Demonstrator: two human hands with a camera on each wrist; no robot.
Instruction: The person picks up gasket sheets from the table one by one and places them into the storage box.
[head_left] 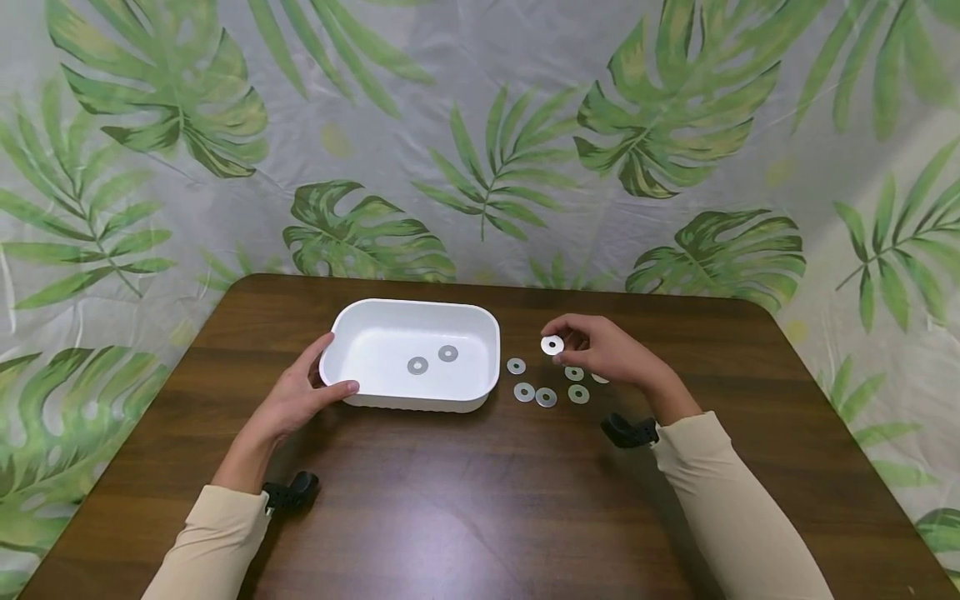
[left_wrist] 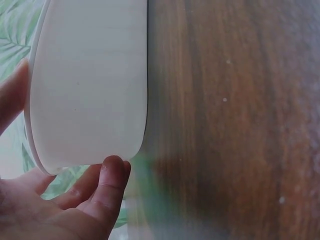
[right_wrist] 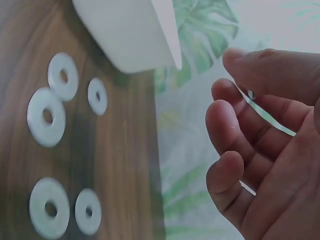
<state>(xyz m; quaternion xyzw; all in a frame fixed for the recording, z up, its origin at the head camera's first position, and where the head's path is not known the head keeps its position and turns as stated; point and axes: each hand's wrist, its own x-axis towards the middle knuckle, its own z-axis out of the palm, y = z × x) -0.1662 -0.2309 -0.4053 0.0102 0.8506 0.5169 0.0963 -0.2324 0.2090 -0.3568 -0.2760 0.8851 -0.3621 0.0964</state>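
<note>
My left hand grips the left end of a white plastic tub, its thumb at the front rim and its fingers along the end wall. Two flat metal washers lie apart on the tub's floor. To the right of the tub, my right hand pinches another washer between thumb and fingers, raised over the table. In the right wrist view only a thin edge of that washer shows between the fingers. Several loose washers lie flat below and beside this hand, one of them partly hidden by it.
The tub stands on a dark brown wooden table. Just past the table's far edge hangs a pale cloth printed with green leaves. Black wrist straps are worn over both light sleeves.
</note>
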